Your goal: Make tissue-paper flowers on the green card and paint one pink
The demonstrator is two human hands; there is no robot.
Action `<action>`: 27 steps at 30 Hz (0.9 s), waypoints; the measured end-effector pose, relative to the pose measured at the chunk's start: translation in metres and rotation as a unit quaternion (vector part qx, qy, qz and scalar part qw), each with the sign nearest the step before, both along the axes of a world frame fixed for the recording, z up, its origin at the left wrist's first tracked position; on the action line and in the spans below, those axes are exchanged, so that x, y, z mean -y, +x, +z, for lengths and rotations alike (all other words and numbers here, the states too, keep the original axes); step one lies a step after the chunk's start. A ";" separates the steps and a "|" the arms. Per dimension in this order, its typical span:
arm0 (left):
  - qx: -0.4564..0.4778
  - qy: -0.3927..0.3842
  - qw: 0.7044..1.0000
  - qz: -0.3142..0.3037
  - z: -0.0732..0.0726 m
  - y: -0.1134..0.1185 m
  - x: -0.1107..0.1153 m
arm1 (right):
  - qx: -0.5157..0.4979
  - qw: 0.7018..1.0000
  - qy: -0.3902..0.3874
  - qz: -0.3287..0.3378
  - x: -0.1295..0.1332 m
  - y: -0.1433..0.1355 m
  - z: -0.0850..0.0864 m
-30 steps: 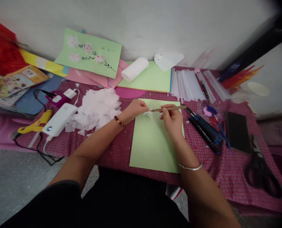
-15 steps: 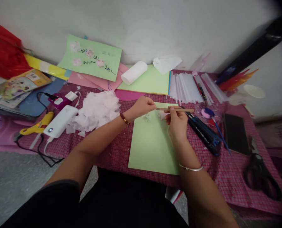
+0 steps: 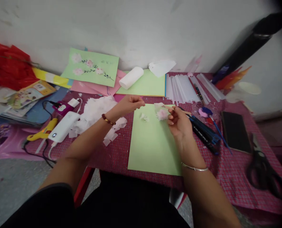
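A light green sheet (image 3: 152, 142) lies in front of me, with a pink-white paper flower (image 3: 162, 114) and a smaller white paper cluster (image 3: 144, 117) near its top. My right hand (image 3: 180, 122) grips a thin wooden stick (image 3: 185, 111), its tip by a white paper piece (image 3: 158, 105) above the flower. My left hand (image 3: 132, 104) is closed over the sheet's upper left corner, fingertips pinched; anything between them is too small to make out. Left of it spreads a pile of white paper pieces (image 3: 93, 109).
Glue gun (image 3: 43, 130) and white power bank (image 3: 64, 126) with cables lie left. A white roll (image 3: 131, 78) and flower picture (image 3: 91, 67) stand behind. Right are pens (image 3: 202, 133), a dark phone (image 3: 236, 131), scissors (image 3: 261, 171) and translucent sticks (image 3: 182, 88).
My left hand has moved left, away from the stick's tip. My right hand has turned slightly, uncovering more of the pink flower. The white piece now shows by the tip.
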State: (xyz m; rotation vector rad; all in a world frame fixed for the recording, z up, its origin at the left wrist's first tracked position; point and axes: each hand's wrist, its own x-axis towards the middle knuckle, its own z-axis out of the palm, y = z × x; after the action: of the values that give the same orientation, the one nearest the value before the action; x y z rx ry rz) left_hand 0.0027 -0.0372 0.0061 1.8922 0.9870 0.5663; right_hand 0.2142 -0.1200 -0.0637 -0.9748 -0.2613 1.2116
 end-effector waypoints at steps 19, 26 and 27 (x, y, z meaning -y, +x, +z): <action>-0.210 0.252 0.897 -0.296 -0.050 0.030 -0.044 | 0.236 0.971 0.000 0.021 -0.005 0.020 -0.014; -0.150 0.261 0.921 -0.247 -0.054 0.013 -0.036 | 0.267 0.963 0.010 0.033 -0.006 0.005 -0.009; -0.147 0.262 0.924 -0.238 -0.055 0.008 -0.034 | 0.280 0.959 0.017 0.038 -0.007 0.003 -0.010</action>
State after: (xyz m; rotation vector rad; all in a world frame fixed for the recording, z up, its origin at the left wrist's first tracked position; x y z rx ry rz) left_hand 0.0111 -0.0030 -0.0487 2.6488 0.5362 0.2699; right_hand 0.2168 -0.1133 -0.0733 -1.2744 -0.7695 0.9738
